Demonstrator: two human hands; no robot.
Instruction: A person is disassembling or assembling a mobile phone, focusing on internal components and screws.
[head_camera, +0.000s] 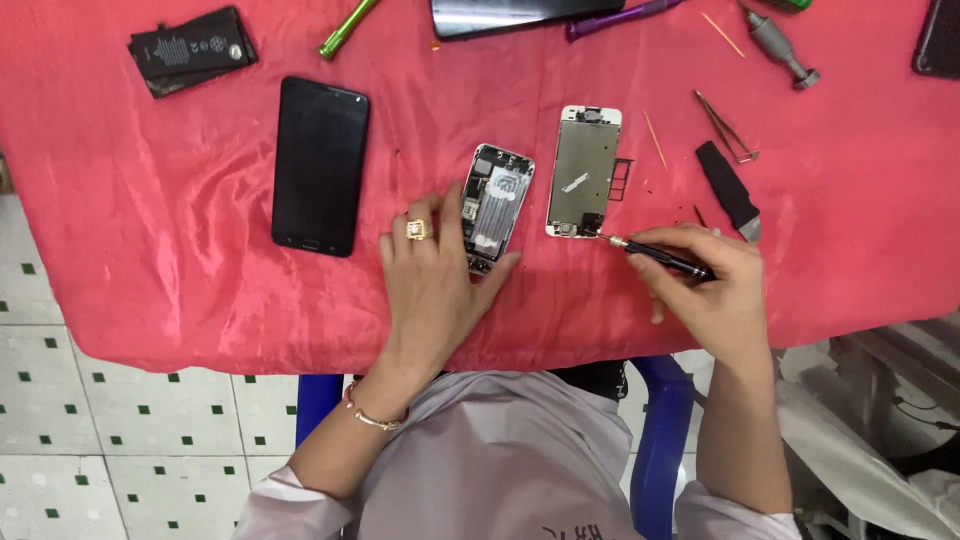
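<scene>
Head view: screwdriver (660, 256) at screen panel (583, 172) edge.

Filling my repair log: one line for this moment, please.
left hand: steadies opened phone body | right hand: black screwdriver at detached screen panel

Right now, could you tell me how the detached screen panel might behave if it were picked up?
The screen panel looks thin and flat, so probably light and slightly bendy. Its exposed back suggests it is fragile. Lying flat on the red cloth, it seems unlikely to roll.
</scene>
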